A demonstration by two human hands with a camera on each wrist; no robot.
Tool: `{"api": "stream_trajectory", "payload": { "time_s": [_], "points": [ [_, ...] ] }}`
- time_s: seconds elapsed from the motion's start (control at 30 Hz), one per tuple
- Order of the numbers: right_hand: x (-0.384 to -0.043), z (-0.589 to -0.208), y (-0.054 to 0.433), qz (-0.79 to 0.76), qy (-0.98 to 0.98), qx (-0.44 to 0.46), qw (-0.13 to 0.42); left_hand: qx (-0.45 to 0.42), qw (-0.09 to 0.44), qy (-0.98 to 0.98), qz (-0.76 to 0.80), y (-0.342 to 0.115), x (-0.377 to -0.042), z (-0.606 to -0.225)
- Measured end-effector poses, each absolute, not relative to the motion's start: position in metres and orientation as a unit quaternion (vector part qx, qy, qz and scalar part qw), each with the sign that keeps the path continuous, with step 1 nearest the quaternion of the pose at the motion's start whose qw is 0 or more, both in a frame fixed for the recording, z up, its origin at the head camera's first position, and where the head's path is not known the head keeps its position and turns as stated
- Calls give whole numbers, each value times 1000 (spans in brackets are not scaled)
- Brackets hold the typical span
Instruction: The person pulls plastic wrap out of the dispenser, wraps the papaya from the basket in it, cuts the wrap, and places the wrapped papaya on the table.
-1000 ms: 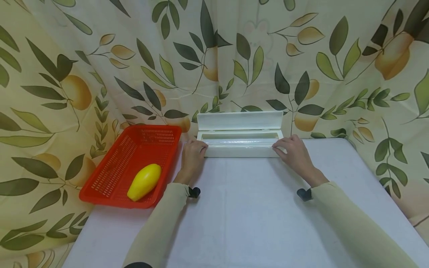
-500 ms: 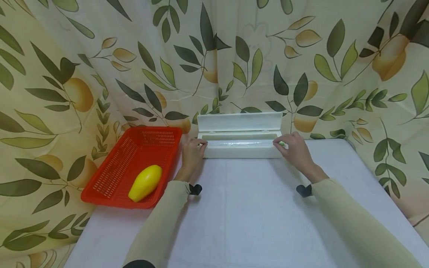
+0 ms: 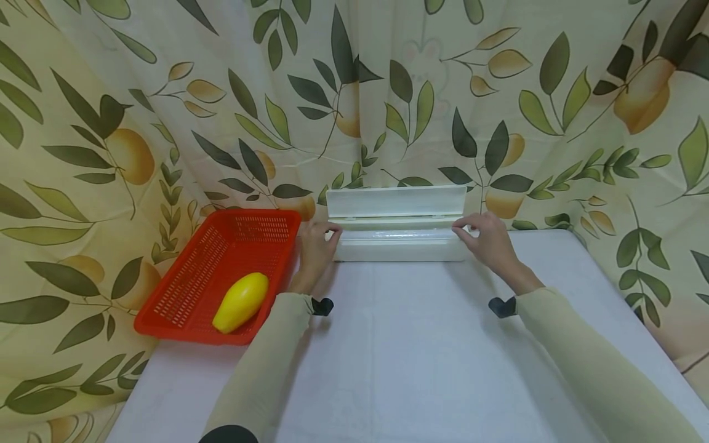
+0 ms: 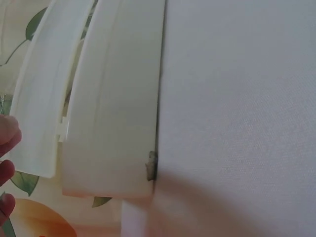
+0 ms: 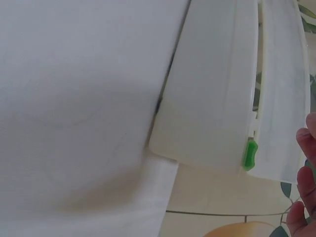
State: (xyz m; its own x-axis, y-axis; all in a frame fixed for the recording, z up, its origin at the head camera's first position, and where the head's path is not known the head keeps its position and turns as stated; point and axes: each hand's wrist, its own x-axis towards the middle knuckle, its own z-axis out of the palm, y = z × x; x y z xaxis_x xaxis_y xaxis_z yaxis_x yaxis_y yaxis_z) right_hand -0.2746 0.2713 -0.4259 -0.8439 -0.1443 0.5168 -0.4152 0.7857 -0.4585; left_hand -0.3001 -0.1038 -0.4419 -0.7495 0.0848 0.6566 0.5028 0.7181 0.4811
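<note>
A white cling film dispenser (image 3: 400,252) stands at the far edge of the table, its lid (image 3: 396,202) raised toward the curtain. Clear cling film (image 3: 396,235) stretches shiny across its top. My left hand (image 3: 317,251) pinches the film's left end between thumb and fingertips, and my right hand (image 3: 490,245) pinches the right end. Both are at the dispenser's ends, slightly above the body. In the left wrist view only fingertips (image 4: 7,136) show, beside the lid. The right wrist view shows fingers (image 5: 307,140) and a green slider (image 5: 250,154) at the dispenser's end.
To the left a red plastic basket (image 3: 221,237) holds a yellow papaya-like fruit (image 3: 240,303). A white cloth (image 3: 410,357) covers the table. Behind it hangs a leaf-and-fruit patterned curtain (image 3: 410,123).
Both hands have risen slightly and moved a little away over the dispenser, lifting the film between them. The green piece by the right hand shows half a second ago but is hidden now in the head view.
</note>
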Motion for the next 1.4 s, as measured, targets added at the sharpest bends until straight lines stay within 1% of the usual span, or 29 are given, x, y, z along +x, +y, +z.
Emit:
{"api": "stream_trajectory", "payload": {
  "time_s": [0.17,0.5,0.73,0.9,1.1,1.4],
  "points": [
    [-276,-424,271,297,-910,158,241,-163,320,-877,-318,-104,-302,-438],
    [-276,-416,269,302,-908,161,244,-126,288,-894,-318,-102,-300,-430],
    [-275,-409,270,300,-908,160,247,-122,275,-900,-315,-102,-300,-423],
    [-276,-405,270,302,-905,169,248,-127,282,-897,-317,-102,-301,-418],
    [-279,-399,273,294,-906,171,252,-153,303,-882,-328,-102,-305,-414],
    [-284,-389,273,290,-902,182,265,-153,309,-875,-339,-103,-308,-407]
  ]
}}
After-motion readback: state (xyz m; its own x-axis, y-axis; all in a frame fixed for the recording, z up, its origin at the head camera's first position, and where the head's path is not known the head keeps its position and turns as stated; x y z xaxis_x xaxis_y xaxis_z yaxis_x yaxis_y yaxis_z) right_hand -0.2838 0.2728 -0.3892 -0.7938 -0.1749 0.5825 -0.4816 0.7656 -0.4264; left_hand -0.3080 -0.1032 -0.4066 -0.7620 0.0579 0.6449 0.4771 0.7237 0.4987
